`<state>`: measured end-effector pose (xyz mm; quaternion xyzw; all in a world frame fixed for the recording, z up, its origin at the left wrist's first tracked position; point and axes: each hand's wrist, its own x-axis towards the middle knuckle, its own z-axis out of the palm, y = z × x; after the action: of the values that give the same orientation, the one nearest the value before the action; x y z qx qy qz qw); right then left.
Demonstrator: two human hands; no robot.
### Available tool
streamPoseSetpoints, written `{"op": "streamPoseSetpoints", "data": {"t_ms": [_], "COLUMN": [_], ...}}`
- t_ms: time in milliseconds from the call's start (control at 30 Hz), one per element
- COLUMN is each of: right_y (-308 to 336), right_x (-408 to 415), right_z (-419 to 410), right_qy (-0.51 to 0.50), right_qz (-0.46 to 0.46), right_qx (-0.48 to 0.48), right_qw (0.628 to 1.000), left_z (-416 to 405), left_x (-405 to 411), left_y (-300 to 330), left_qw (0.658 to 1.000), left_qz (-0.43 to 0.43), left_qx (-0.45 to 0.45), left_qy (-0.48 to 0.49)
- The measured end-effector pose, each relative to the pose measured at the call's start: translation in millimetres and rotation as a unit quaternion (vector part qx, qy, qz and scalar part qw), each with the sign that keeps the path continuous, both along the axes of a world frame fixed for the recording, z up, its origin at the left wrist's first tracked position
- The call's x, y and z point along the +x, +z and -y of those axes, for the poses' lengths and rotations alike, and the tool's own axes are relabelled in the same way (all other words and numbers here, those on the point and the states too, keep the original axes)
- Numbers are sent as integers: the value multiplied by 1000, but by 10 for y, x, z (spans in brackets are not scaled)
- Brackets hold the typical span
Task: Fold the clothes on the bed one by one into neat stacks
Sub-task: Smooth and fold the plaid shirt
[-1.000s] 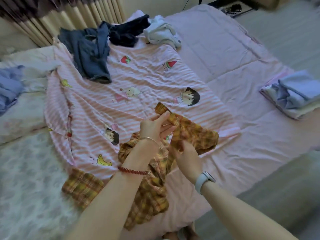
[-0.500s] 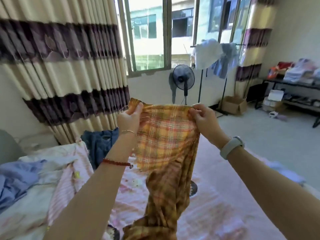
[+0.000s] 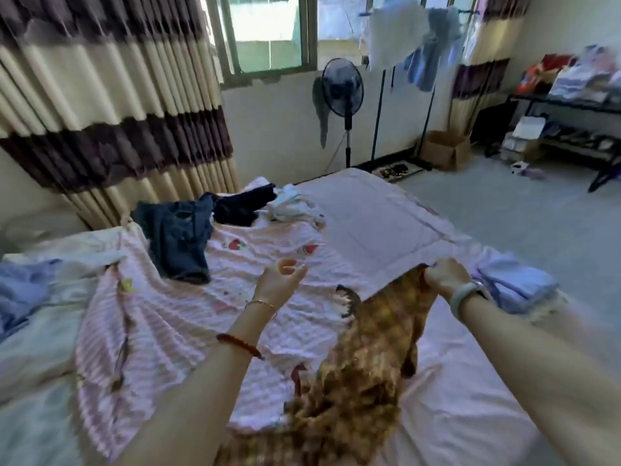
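Note:
A yellow plaid garment point(image 3: 369, 351) hangs blurred over the pink bed point(image 3: 386, 223), stretching from my right hand down toward the near edge. My right hand point(image 3: 445, 275) grips its top edge in a fist. My left hand point(image 3: 280, 280) is held apart to the left, palm up with relaxed fingers, holding nothing. Unfolded dark blue clothes point(image 3: 178, 237), a black piece point(image 3: 242, 206) and a white piece point(image 3: 295, 203) lie at the far side of the bed. A folded light blue stack point(image 3: 514, 284) sits just right of my right hand.
A pink striped cartoon blanket point(image 3: 168, 317) covers the bed's middle. Light blue fabric point(image 3: 20, 290) lies at the left edge. Curtains, a standing fan point(image 3: 342, 89), a clothes rack, a cardboard box point(image 3: 443, 149) and shelves stand beyond the bed.
My left hand has let go of the plaid garment and opened. My right hand has swung the garment down and to the right. The camera has tilted down toward the bed.

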<state>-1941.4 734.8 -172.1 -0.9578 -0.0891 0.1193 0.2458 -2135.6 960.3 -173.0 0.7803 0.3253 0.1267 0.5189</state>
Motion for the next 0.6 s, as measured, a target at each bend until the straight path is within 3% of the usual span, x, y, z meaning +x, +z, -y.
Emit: {"op": "streamPoseSetpoints", "data": {"t_ms": [167,233,333,500,600], "right_y": [-894,-1198,-1685,-2441,-2715], "right_x": [-88,-183,-413,-807,-846], "right_z": [316,294,186,-99,-292], "right_qy": [9,44,211,507,649], "right_qz": [-92,-54,17,5,85], "right_qx": [-55,-55,-52,-130,-176], "right_qw": [994,996,976,852,735], "left_z": [322,442,648,876,908], "left_x": [-135,-196,-311,-478,-497], "left_y": [-989,-1361,-1881,-2528,-2732], "left_qw": [986,978,967,949,950], "left_qz": [-158,-201,-250,-310,-301], "left_qx": [-39,-47,-47,-61,-71], "left_qy": [-27,-29,-20,17,37]}}
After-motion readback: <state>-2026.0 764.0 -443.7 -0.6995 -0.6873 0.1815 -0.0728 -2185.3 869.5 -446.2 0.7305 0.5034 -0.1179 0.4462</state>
